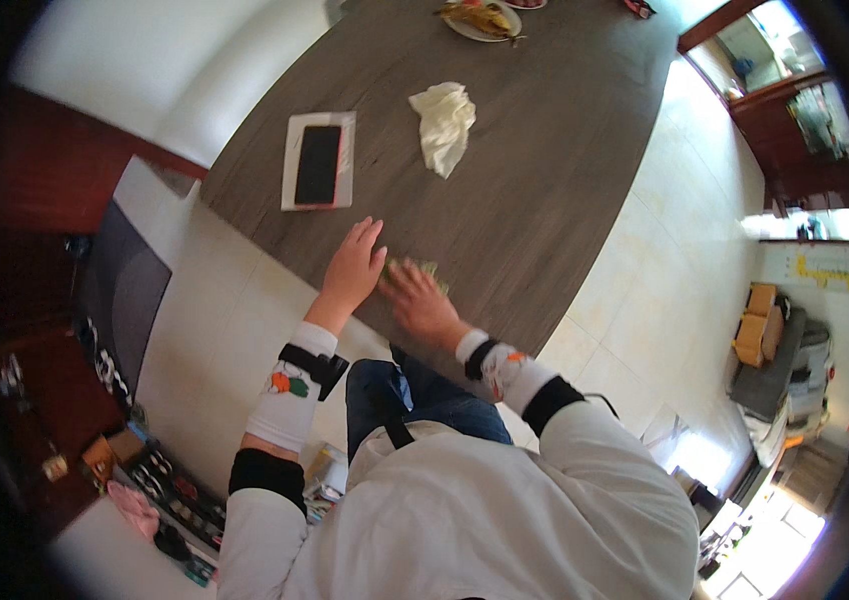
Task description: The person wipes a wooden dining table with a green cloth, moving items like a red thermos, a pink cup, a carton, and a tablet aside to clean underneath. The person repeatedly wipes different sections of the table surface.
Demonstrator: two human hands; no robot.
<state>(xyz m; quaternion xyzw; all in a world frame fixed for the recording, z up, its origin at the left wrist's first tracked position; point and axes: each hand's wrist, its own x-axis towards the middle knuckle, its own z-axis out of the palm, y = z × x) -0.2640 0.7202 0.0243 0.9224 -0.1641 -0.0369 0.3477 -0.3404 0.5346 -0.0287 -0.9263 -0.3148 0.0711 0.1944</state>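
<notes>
My left hand [352, 266] is over the near edge of a dark wood-grain table [537, 150], its fingers stretched out and nothing seen in it. Just right of it, my right hand [422, 304] is blurred by motion, palm down with fingers spread. Partly covered by its fingers is a small green patterned thing [436, 271] on the tabletop, too blurred to name; whether the fingers grip it cannot be told. Farther up the table lies a crumpled whitish cloth or tissue [445, 127]. To its left, a black-screened smartphone [318, 165] rests on a flat white packet or sheet [289, 169].
At the table's far end stands a plate [462, 28] with what looks like a cooked whole fish [484, 19], beside part of another dish [528, 3]. Shoes on a rack [177, 499] are at lower left. Cardboard boxes [758, 326] sit at the right.
</notes>
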